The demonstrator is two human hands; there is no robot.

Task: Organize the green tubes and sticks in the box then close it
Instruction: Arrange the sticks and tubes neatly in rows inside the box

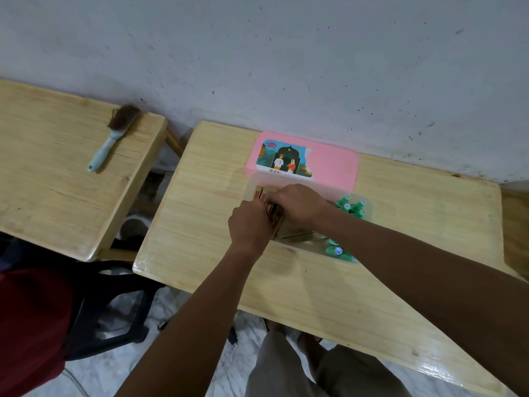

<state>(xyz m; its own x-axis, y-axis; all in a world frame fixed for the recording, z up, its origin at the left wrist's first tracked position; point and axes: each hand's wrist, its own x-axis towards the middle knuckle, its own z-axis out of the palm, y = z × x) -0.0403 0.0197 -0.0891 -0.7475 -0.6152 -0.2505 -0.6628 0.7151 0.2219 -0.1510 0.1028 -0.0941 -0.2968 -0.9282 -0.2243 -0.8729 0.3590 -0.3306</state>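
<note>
Nearest the camera, the person's two bare forearms reach forward across a light wooden table (pixel 329 296), over the near edge, and meet at a clear plastic box (pixel 307 237) set in the middle of the tabletop.

The left hand (pixel 250 224) comes in from the near side with its fingers curled closed against the left part of a bundle of brown sticks (pixel 274 216) inside the box. The right hand (pixel 297 203) lies over the top of the same bundle, knuckles up, fingers bent down around it, so the sticks sit between the two hands and mostly under the right palm. How firmly either hand grips is hard to say, since the fingertips are hidden behind the knuckles; both look clamped on the bundle. A few stick ends with red on them show just left of the right hand's fingers, at the box's far left corner.

The green tubes (pixel 353 207) lie in the right part of the box, beside and partly beneath the right forearm: one cluster just beyond the wrist, another along the box's near right edge. They are clear of both hands.

Just beyond the box, touching or nearly touching its far rim, lies a pink lid (pixel 332 164) with a picture label, flat on the table near the wall.

Farther left, on a separate wooden table (pixel 43 173), rests a brush (pixel 114 136) with a pale blue handle.
</note>
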